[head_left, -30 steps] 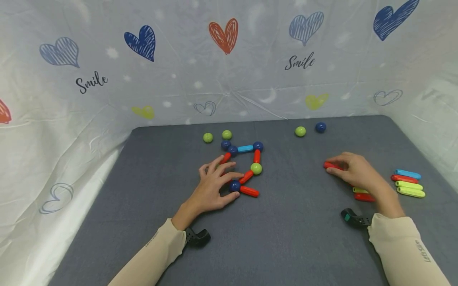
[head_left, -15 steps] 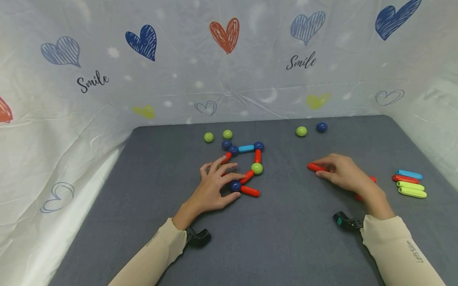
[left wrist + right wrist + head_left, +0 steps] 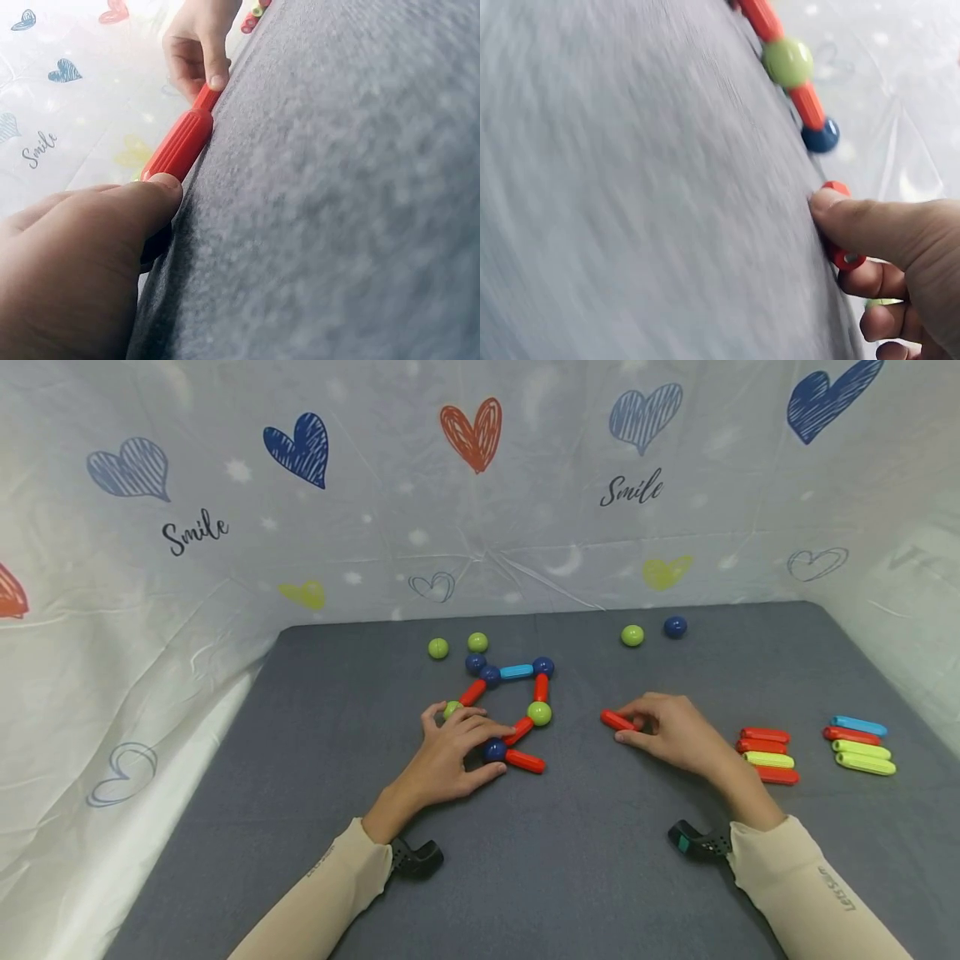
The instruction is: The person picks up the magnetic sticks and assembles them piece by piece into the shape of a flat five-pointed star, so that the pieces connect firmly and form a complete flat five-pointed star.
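Note:
My left hand point(image 3: 444, 762) grips a dark blue ball point(image 3: 494, 750) between thumb and fingers, at the near corner of a linked ball-and-rod shape. From that ball a red rod point(image 3: 525, 762) sticks out to the right; the left wrist view shows its ridged side point(image 3: 180, 146) by the thumb. Green balls point(image 3: 539, 713), red rods and a light blue rod point(image 3: 517, 672) make up the rest of the shape, partly hidden by the left fingers. To the right, my right hand point(image 3: 670, 733) pinches a loose red rod point(image 3: 617, 720), low over the cloth, its end point(image 3: 849, 259) seen in the right wrist view.
Two stacks of rods lie at the right: red rods point(image 3: 765, 735) with a yellow one point(image 3: 768, 760), and a blue, red and yellow group point(image 3: 861, 747). Loose green balls point(image 3: 632, 636) and a blue ball point(image 3: 675, 627) rest along the back by the curtain point(image 3: 555, 527).
The right hand has carried the red rod leftward from the near stack toward the shape, uncovering that stack. The left hand keeps its place on the ball, its fingers slightly drawn in.

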The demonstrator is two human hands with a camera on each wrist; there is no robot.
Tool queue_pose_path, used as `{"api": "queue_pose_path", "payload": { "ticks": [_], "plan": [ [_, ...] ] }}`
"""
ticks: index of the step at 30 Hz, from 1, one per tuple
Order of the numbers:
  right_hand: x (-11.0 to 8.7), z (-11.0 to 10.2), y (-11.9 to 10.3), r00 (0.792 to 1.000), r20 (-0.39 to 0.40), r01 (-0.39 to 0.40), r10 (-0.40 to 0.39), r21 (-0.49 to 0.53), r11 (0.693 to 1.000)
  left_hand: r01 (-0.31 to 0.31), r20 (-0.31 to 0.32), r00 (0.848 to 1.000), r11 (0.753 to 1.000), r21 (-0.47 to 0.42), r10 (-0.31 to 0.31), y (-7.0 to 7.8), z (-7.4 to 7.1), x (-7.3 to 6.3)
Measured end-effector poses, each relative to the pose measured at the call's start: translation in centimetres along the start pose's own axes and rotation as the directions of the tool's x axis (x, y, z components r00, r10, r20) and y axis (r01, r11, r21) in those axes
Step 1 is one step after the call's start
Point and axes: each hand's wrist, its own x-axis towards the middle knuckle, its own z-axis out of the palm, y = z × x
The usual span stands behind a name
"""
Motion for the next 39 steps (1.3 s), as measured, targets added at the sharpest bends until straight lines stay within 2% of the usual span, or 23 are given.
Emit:
{"api": "queue_pose_path", "payload": {
  "ticks": [13, 19, 23, 30, 36, 39],
  "plan": [
    [0.5, 3.7, -4.1, 0.997, -0.067, 0.051, -0.046, 0.083, 0.995, -0.012, -0.012, 1.0, 1.0, 0.028, 0.012, 1.2, 0.2, 0.2],
    [0.6, 4.6, -4.8, 0.994, -0.106, 0.049, -0.037, 0.115, 0.992, -0.014, -0.017, 1.0, 0.999, 0.039, 0.015, 1.8, 0.5, 0.3],
    [0.6, 4.7, -4.8, 0.996, -0.088, 0.045, -0.03, 0.173, 0.984, -0.01, -0.029, 1.0, 0.999, 0.053, 0.012, 2.0, 0.6, 0.3],
    [0.5, 4.8, -4.9, 0.993, 0.003, 0.109, -0.115, 0.282, 0.953, -0.039, -0.016, 0.999, 0.993, 0.111, 0.041, 2.2, 0.6, 0.3],
    [0.6, 5.2, -5.3, 0.985, -0.019, 0.17, -0.174, 0.343, 0.924, -0.049, -0.022, 0.998, 0.992, 0.12, 0.052, 2.4, 0.8, 0.3],
    [0.4, 5.4, -5.4, 0.986, -0.034, 0.165, -0.163, 0.336, 0.927, -0.037, -0.033, 0.999, 0.991, 0.13, 0.041, 2.6, 1.1, 0.3]
  ]
}}
